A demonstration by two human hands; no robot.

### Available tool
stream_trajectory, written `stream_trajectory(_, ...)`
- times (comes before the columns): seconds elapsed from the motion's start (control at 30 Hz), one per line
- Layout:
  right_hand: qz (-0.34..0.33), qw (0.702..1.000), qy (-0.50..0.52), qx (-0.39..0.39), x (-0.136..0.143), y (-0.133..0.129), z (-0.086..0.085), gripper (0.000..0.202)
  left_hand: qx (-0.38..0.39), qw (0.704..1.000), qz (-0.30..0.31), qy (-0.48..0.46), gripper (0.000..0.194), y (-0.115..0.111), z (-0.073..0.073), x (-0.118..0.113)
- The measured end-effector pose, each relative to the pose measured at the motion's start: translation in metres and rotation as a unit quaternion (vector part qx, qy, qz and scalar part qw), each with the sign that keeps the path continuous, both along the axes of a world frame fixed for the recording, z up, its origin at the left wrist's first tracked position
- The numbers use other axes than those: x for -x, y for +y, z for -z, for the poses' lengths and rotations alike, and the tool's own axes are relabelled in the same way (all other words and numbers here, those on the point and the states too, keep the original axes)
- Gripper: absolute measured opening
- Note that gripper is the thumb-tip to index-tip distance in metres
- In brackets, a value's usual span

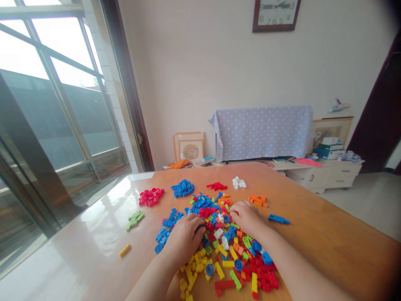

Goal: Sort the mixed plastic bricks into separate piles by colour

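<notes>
The mixed brick pile (pixel 219 234) lies on the table (pixel 328 234). The left hand (pixel 187 229) bends over the pile's left side, the right hand (pixel 246 214) over its right; I cannot tell whether either of the 2 grips anything. White bricks (pixel 239 183) sit apart, beyond the pile.

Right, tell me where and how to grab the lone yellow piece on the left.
Pinch the yellow piece across its middle, probably from above with the left hand: it is long, narrow and lies by itself on the table.
</notes>
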State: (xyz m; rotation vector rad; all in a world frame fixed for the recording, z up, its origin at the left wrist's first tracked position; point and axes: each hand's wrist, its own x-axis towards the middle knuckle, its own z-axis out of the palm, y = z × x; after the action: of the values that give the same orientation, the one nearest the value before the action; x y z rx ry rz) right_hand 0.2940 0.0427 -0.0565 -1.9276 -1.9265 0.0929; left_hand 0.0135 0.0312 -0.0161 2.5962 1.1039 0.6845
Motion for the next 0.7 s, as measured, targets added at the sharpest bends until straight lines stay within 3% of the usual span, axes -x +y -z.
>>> stream_trajectory(0.13, 0.004, 1.0, 0.003, -0.013, 0.0, -0.0004, -0.0002, 0.024, -0.001, 1.0, -0.001, 0.0, 0.025, -0.0006, -0.0009, -0.0002)
stream_trajectory(0.3, -0.037, 0.999, 0.005, -0.001, -0.0011, -0.0018, 0.003, 0.04, -0.001, 1.0, 0.0, 0.001, 0.026, -0.001, -0.0006, 0.0002)
stream_trajectory(0.7, -0.072, 0.997, 0.028, -0.029, 0.0039, -0.0019, 0.0033, 0.026, -0.005, 1.0, 0.0, 0.019, 0.025, -0.0009, -0.0013, -0.0001)
